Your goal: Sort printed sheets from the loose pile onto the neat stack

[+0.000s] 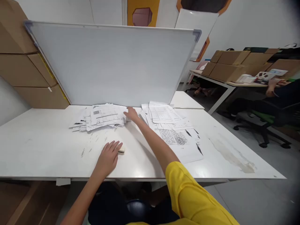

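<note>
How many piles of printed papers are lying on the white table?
2. The left pile lies before the whiteboard, with the right hand at its edge. The right pile spreads toward the table's front. Sheets underneath are hidden.

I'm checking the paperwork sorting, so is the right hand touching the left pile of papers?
Touching. The head view shows the right hand with fingertips on the right edge of the left pile of papers, no gap visible between them.

Left hand (pixel 108 157) flat, palm down, fingers together and pointing forward, forearm bare and angled up from the lower left. Right hand (pixel 131 114) stretched far forward, palm down, fingers loosely extended; arm nearly straight, yellow sleeve at the shoulder.
</note>
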